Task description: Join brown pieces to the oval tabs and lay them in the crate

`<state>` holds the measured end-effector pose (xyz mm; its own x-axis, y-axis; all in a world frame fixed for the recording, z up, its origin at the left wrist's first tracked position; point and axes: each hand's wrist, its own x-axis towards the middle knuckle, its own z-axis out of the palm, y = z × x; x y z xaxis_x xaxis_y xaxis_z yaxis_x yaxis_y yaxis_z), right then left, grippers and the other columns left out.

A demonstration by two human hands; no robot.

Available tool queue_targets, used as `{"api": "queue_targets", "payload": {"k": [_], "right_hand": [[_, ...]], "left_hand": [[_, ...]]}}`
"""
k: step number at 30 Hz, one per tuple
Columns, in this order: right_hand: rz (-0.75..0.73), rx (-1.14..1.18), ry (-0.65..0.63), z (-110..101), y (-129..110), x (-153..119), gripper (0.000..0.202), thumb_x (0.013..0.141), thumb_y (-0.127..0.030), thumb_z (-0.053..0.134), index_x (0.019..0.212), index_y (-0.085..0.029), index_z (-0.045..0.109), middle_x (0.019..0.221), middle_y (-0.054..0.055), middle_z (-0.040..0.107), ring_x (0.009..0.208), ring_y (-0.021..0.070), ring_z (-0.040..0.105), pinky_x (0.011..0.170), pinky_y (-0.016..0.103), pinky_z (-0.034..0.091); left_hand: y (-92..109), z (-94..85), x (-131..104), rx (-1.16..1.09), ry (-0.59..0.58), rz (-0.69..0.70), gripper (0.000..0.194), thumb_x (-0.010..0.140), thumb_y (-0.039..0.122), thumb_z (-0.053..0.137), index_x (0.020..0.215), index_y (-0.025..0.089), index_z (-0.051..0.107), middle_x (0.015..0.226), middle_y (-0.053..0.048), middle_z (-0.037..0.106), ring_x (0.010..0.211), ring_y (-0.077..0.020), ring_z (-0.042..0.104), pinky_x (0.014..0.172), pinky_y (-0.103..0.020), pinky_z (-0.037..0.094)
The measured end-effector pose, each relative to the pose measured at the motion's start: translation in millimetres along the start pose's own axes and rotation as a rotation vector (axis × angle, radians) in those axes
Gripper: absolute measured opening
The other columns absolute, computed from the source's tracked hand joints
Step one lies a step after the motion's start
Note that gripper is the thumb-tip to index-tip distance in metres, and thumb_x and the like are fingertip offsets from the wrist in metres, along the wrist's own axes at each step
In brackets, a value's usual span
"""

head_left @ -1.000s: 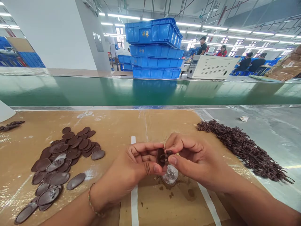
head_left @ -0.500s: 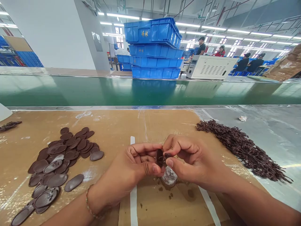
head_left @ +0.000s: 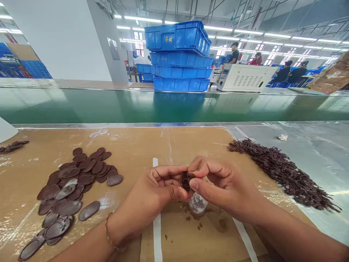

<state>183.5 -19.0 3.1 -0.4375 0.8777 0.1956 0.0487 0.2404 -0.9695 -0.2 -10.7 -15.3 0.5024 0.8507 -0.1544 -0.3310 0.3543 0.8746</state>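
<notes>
Smooth and oval, the dark brown disc (head_left: 184, 181) is up between both hands, above the middle of the brown-covered desk (head_left: 133, 145)! Its long axis runs close to upright, its flat face turned toward the right hand (head_left: 218, 182). It looks dark with a dull sheen, partly hidden by fingers. The left hand (head_left: 159, 189) has its grip closed on the disc's edge; the right grip pinches a small brown piece (head_left: 191, 175) right at that face, and whether the two touch, I can't tell. Just below sits a clear, shiny, round container (head_left: 198, 204). Out left, a loose pile of ovals (head_left: 85, 169); out right, a rough heap of thin brown strands (head_left: 280, 174). Beyond, a glossy green surface (head_left: 109, 105) and stacked blue crates (head_left: 178, 71).
</notes>
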Motion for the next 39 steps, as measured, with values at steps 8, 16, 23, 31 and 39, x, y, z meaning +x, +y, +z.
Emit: {"api": "queue_targets", "payload": {"k": [8,16,23,31,39], "right_hand": [[-0.008,0.035,0.094,4.0,-1.3,0.6,0.014,0.085,-0.023,0.063,0.073,-0.020,0.057,0.074,0.000,0.066,0.067,0.0137,0.064,0.063,0.027,0.053],[0.036,-0.044,0.133,3.7,0.3,1.7,0.014,0.080,-0.030,0.064,0.073,-0.020,0.056,0.067,0.001,0.062,0.062,0.0139,0.053,0.050,0.025,0.042],[0.073,0.014,0.115,4.6,2.7,2.9,0.015,0.080,-0.030,0.065,0.072,-0.019,0.058,0.071,0.002,0.063,0.064,0.0137,0.053,0.053,0.026,0.041],[0.109,0.221,0.061,4.1,3.5,3.1,0.019,0.082,-0.030,0.069,0.073,-0.017,0.059,0.073,0.001,0.066,0.065,0.0123,0.063,0.061,0.026,0.051],[0.090,0.445,-0.089,6.9,3.1,2.2,0.021,0.085,-0.029,0.071,0.073,-0.017,0.058,0.075,0.002,0.067,0.075,0.0144,0.067,0.070,0.028,0.052]], "left_hand": [[4.3,5.3,-3.0,-0.031,-0.025,0.041,0.025,0.071,0.014,0.079,0.095,0.020,0.077,0.079,-0.002,0.074,0.067,-0.0092,0.065,0.068,-0.018,0.055],[3.6,3.8,-3.4,-0.052,-0.054,0.035,0.029,0.071,0.017,0.080,0.099,0.024,0.076,0.084,-0.002,0.074,0.075,-0.0105,0.069,0.073,-0.018,0.056],[2.1,4.6,-2.5,-0.060,0.007,0.023,0.029,0.066,0.017,0.084,0.094,0.021,0.077,0.083,-0.003,0.074,0.071,-0.0116,0.069,0.071,-0.020,0.057],[2.2,3.6,-2.3,-0.002,-0.022,0.052,0.022,0.070,0.013,0.078,0.091,0.019,0.078,0.072,-0.001,0.072,0.067,-0.0084,0.064,0.069,-0.016,0.053],[0.3,3.6,-0.4,0.025,0.138,0.048,0.021,0.060,-0.002,0.071,0.069,0.016,0.074,0.056,0.000,0.070,0.055,-0.0079,0.061,0.058,-0.014,0.046]]}}
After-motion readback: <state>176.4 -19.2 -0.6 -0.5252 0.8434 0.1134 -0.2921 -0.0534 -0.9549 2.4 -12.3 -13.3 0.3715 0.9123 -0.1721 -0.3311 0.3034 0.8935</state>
